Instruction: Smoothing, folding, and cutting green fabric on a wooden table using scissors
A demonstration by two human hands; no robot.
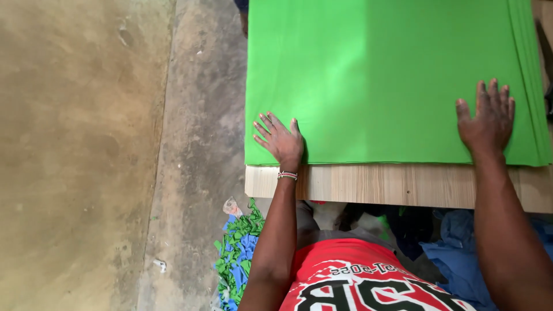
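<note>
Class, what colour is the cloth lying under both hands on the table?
Bright green cloth, plain with no pattern, seen clearly in the head view.

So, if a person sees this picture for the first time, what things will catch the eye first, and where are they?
First comes the bright green fabric, a flat stack covering the wooden table in the upper right. Both hands lie flat on its near edge: the left hand, with a beaded bracelet at the wrist, near the left corner, and the right hand further right. Green and blue fabric scraps lie on the concrete floor below.
</note>
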